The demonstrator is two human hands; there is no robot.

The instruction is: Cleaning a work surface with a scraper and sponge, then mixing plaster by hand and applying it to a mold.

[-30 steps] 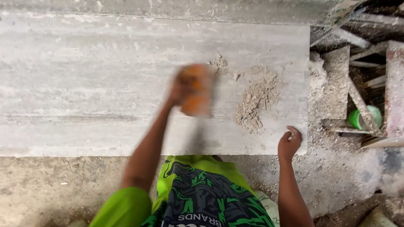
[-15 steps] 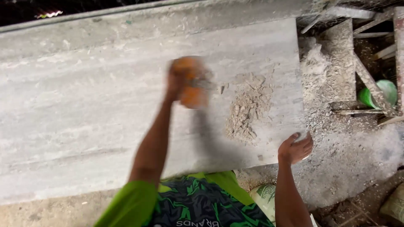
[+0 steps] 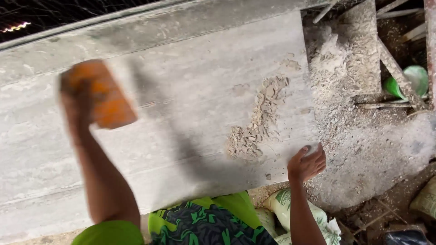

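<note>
Our left hand [image 3: 79,97], grip clenched on the orange block [image 3: 102,93], has swung from frame centre to the upper left, clearing the grey slab [image 3: 190,113]. Our right hand [image 3: 306,164] keeps gripping the slab's lower-right corner beside the mortar crumbs [image 3: 259,120].

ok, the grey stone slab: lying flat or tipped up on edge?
Lying flat. The grey stone slab shows its broad face upward, with a patch of dried crumbly mortar resting on it; the right hand grips its near corner.
</note>
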